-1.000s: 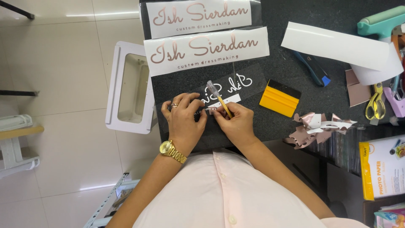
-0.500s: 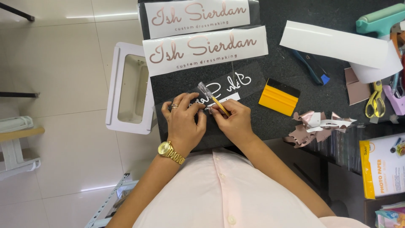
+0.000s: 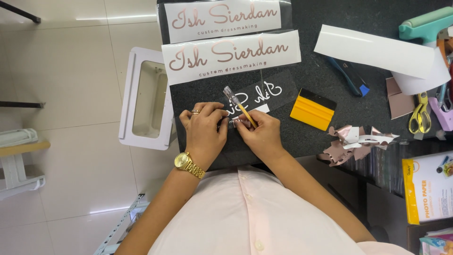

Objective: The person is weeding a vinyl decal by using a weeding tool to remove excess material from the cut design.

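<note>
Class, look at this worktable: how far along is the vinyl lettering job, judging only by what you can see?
Done: two white strips with rose-gold lettering lie finished at the table's far edge, and peeled scraps sit in a pile. In hand: the left hand steadies a clear sheet with white lettering while the right hand works a weeding tool on it. Left: the yellow squeegee lies unused.

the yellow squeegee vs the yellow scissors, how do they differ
The yellow squeegee is a flat block with a black top edge; the yellow scissors have looped handles and thin metal blades. The squeegee lies on the dark table right of the hands; the scissors lie at the far right edge among other tools. Both are yellow and untouched.
</note>
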